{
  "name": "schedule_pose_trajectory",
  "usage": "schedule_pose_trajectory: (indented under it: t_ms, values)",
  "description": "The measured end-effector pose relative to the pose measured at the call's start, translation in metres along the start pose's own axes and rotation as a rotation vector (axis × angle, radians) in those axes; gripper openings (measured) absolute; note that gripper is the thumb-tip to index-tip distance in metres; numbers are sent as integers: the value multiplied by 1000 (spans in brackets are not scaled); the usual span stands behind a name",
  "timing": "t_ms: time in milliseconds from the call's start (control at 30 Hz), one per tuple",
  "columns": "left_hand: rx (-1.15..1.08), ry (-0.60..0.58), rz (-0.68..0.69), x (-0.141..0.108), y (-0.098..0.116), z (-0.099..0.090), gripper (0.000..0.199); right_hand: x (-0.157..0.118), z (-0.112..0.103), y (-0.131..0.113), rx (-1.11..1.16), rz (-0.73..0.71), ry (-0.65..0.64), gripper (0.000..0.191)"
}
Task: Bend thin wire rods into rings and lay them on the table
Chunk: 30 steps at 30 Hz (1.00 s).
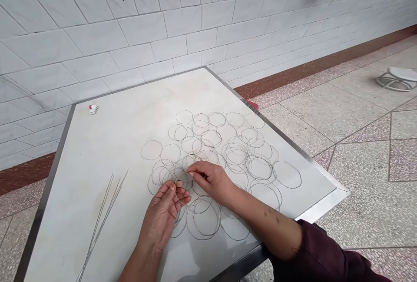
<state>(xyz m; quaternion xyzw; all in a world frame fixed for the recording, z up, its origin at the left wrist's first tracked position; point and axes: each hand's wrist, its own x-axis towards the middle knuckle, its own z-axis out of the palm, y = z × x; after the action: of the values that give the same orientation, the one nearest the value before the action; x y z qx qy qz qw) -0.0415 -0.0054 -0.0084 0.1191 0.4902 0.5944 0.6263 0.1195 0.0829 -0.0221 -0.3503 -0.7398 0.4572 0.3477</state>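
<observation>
My left hand (171,199) pinches a thin wire ring (177,196) between thumb and fingers, low over the table. A bit of tan tape or bandage (179,183) shows at its fingers; I cannot tell whether it is wrapped round one. On the same ring, at its upper right, the fingertips of my right hand (208,180) are pinched together. Around and beneath both hands lie several loose wire rings (288,174), many overlapping. Part of them is hidden under my hands and right forearm. To the left of my left hand lie several straight wires (103,223).
The white table (114,138) has a metal edge and stands against a tiled wall (140,51). A small red and white object (93,109) sits near its far left corner. A round stool (399,77) stands on the speckled floor at right.
</observation>
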Motion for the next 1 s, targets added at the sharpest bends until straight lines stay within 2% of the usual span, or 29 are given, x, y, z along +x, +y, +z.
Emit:
schedule_pose_trajectory:
  t_ms: [367,633,833,1000]
  values:
    - [-28,-44,-23,-1,0,-1,35,0,0,-1,0,19,-8,17]
    - [-123,-63,-57,1,-1,-2,27,-1,1,2,0,33,18,16]
    - [-67,-60,-60,0,-4,-1,27,2,-3,-4,9,52,65,15]
    - [5,-26,-54,-1,-2,1,26,2,-4,-4,3,27,49,15]
